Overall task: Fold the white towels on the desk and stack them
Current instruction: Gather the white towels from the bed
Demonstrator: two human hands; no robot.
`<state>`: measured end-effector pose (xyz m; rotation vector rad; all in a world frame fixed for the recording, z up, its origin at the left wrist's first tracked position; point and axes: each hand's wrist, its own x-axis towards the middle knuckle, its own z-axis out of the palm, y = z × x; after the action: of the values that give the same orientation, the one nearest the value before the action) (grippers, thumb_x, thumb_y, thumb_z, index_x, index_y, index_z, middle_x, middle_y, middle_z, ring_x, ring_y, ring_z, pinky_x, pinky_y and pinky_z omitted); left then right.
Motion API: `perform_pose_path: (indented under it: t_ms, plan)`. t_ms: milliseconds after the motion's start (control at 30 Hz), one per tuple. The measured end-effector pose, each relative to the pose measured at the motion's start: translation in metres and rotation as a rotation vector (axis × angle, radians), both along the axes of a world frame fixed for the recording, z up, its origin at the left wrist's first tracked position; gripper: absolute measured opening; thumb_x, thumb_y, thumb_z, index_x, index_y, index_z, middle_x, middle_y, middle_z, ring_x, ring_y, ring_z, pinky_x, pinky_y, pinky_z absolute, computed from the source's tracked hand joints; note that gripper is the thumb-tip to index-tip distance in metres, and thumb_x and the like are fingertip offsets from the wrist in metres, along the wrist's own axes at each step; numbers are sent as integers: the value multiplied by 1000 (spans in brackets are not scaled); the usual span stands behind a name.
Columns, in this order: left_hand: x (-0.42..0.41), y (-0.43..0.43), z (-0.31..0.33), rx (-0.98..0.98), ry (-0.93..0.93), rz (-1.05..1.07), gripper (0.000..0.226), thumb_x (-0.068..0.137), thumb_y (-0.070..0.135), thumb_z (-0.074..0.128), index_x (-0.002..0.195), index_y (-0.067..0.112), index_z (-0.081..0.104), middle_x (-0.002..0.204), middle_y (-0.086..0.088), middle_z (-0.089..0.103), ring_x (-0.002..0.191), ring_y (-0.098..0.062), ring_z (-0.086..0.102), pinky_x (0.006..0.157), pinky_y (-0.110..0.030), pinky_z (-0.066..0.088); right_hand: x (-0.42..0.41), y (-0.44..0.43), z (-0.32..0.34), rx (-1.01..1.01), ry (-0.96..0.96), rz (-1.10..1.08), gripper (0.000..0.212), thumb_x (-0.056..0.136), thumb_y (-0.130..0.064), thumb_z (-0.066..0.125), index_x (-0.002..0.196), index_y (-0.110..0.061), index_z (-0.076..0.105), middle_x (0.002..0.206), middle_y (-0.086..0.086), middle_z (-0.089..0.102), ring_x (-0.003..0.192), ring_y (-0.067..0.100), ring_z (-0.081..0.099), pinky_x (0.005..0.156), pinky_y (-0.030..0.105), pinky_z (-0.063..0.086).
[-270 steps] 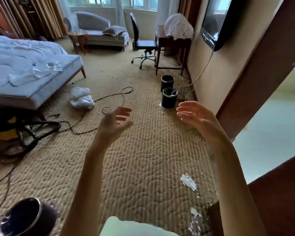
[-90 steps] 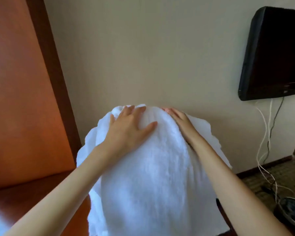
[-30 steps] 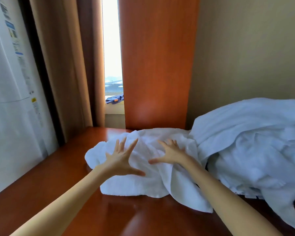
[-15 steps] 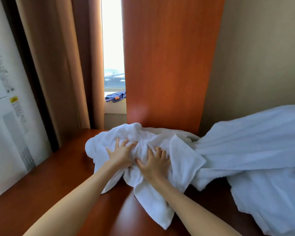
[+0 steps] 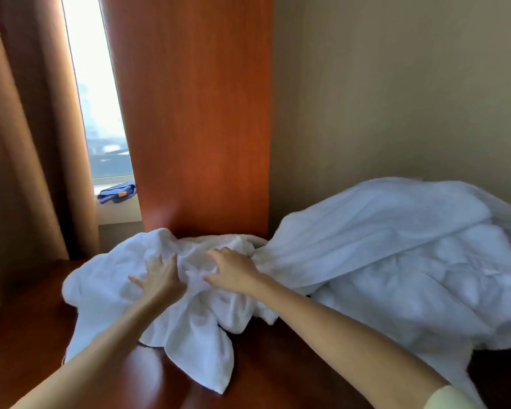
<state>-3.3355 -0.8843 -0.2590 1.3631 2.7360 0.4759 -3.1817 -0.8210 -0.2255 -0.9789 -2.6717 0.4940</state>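
A crumpled white towel (image 5: 198,335) lies bunched on the reddish wooden desk (image 5: 281,367), with one corner hanging toward me. My left hand (image 5: 160,280) rests on its left part, fingers spread and tips sunk in the cloth. Just to the right, my right hand (image 5: 233,270) grips a bunch of the same towel between thumb and curled fingers. A large heap of white towels (image 5: 401,270) fills the right side of the desk and touches the small towel.
A tall wooden panel (image 5: 195,113) stands right behind the towel, with a beige wall (image 5: 396,84) to its right. Brown curtains (image 5: 27,143) and a bright window (image 5: 98,93) are at the left. A blue cloth (image 5: 117,194) lies on the sill.
The towel has spread out to the left under my left hand. My hands have moved apart a little, and the right one has shifted up onto the bunched middle.
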Motion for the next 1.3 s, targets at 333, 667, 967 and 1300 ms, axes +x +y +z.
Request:
perform_pose_path:
  t_ms: [333,667,967,1300]
  plan:
    - [251,54,139,277,-486,-827,74,82,50,69,145,24,39,144,5,36,135,-17,33,108,-24,27,236,55,119,515,109,-706,63,83,-57,62,137,-29,49,138,5,49,132,23,39,110,38,18]
    - [289,97,117,129,-515,-608,138,62,55,84,152,22,-15,161,-8,4,148,-31,4,119,-48,12,363,77,118,-227,397,-957,137,45,-94,56,154,-24,12,161,8,13,148,31,11,117,54,15]
    - [289,100,99,406,-418,-600,102,64,43,86,143,12,30,134,-4,51,122,-25,49,89,-31,40,336,60,94,-154,647,-671,100,51,-55,86,135,-23,44,124,-3,57,118,21,56,99,35,46]
    - [233,27,165,681,131,-731,30,77,20,65,106,19,60,102,0,65,91,-29,60,67,-29,34,255,17,116,156,1014,-613,62,65,-28,84,117,-22,51,107,-9,61,103,20,60,88,38,50]
